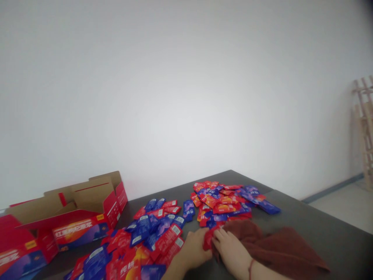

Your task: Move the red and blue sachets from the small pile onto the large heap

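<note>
On tabletop (303, 217): sachet heaps (229, 199), brown cloth (281, 249).
Left hand (195, 249): gripping red sachet (208, 238).
Right hand (232, 249): touching it, grip unclear.

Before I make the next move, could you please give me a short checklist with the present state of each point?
1. Red sachet touched by left hand and right hand: ok.
2. Grip on this sachet firm: cannot tell, fingers partly hide it.
3. Brown cloth lying flat: not ok, bunched beside the right hand.
4. Farther red carton open at the top: ok.
5. Left sachet pile neatly aligned: not ok, jumbled.
</note>
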